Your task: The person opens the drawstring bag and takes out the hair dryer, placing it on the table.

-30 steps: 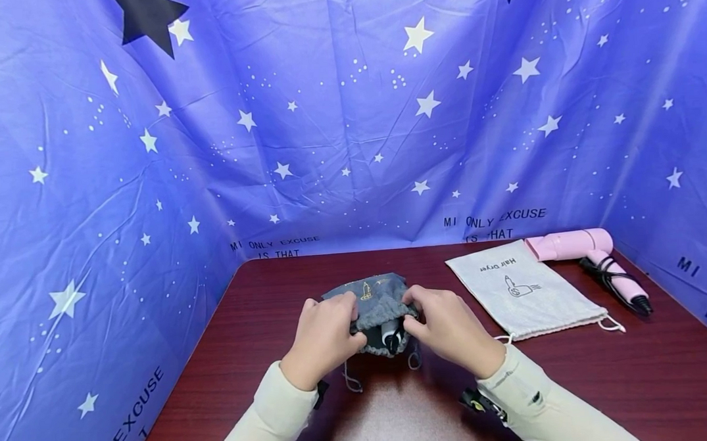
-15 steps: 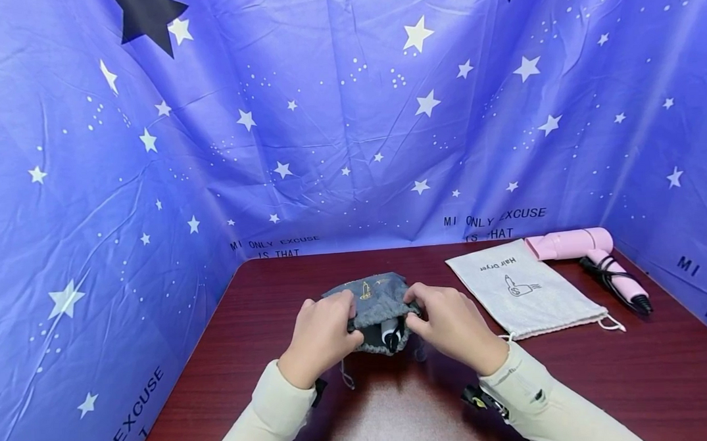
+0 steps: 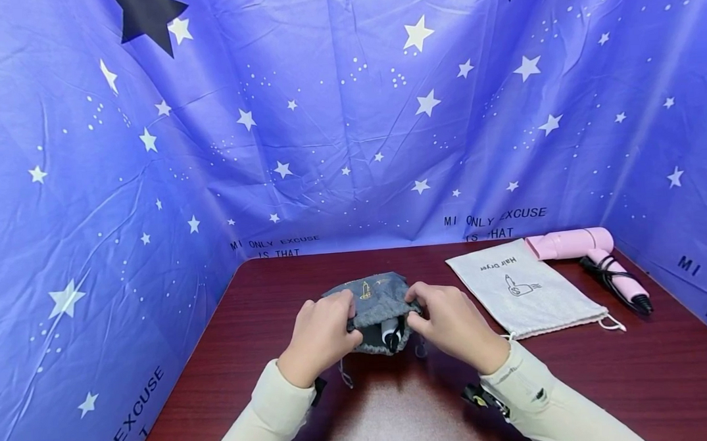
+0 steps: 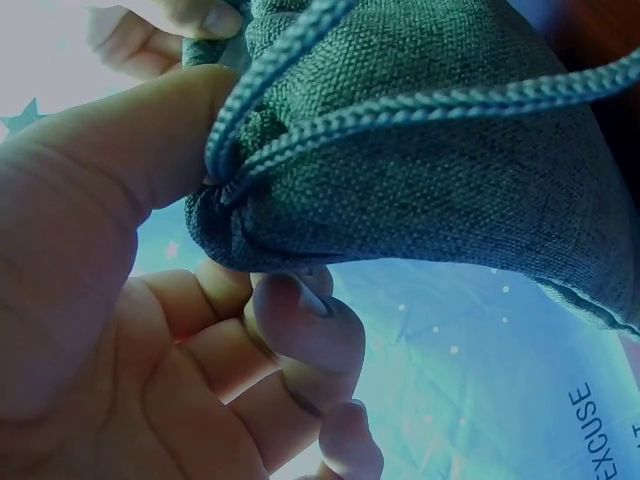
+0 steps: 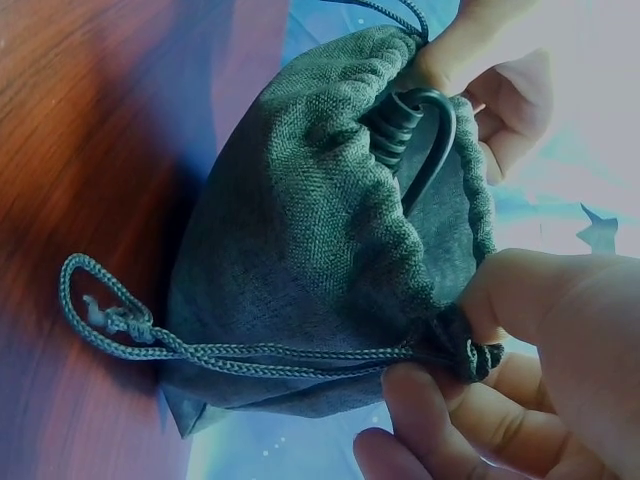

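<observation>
A dark grey drawstring bag [image 3: 381, 301] with a gold hair dryer print lies mid-table, its gathered mouth facing the person. My left hand [image 3: 319, 334] pinches the left edge of the mouth between thumb and fingers; in the left wrist view a braided cord [image 4: 400, 115] comes out there. On the opposite edge, my right hand [image 3: 455, 324] pinches the hem by the other knotted cord [image 5: 260, 360]. Between the hands the mouth gapes. Inside shows the end of a white and black object [image 3: 391, 334], with a black coiled cable [image 5: 395, 135] in the right wrist view; most of it is hidden.
On the right lies a flat white drawstring bag [image 3: 525, 292] printed "Hair Dryer". A pink hair dryer [image 3: 574, 244] with its black cord wound round the handle overlaps that bag's far corner. A blue starry curtain [image 3: 350, 148] surrounds the dark red table [image 3: 261, 284].
Both hands keep their pinch on the grey bag's mouth and have shifted only slightly. The drawstring ends hanging below it have swung a little. The white bag and pink hair dryer stay put.
</observation>
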`<state>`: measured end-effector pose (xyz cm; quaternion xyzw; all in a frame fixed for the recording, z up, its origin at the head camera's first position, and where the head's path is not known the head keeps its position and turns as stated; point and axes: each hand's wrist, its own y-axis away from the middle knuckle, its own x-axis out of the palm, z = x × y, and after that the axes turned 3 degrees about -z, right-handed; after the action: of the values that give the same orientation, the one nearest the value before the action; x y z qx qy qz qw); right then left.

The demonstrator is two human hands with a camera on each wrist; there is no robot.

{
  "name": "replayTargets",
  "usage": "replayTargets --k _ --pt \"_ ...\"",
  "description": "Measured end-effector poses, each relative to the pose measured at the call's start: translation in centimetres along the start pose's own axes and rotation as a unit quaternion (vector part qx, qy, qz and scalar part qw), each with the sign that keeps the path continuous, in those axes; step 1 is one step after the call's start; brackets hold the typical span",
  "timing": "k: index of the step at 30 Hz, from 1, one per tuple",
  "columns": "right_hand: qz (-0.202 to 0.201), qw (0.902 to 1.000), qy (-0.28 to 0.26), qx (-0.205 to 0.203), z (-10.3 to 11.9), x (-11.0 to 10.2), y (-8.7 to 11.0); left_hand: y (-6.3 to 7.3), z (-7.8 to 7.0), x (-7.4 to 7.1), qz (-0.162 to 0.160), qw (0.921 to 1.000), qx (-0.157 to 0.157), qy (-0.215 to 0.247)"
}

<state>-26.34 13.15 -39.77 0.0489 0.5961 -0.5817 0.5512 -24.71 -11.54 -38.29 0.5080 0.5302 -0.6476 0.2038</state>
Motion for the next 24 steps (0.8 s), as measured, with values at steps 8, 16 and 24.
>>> replayTargets --k 8,16,24 --pt "0.0 1.0 -0.001 -0.002 -0.11 -0.07 -0.07 -0.02 0.04 -0.13 0.003 1.0 0.0 -0.001" --pt "0.01 0.9999 0.005 0.006 -0.2 -0.22 -0.12 0.04 0.13 -0.34 0.009 0.9999 -0.004 0.005" --pt "0.019 0.9998 0.006 0.006 -0.3 -0.41 -0.21 0.04 0.27 -0.43 0.016 0.9997 -0.014 0.01"
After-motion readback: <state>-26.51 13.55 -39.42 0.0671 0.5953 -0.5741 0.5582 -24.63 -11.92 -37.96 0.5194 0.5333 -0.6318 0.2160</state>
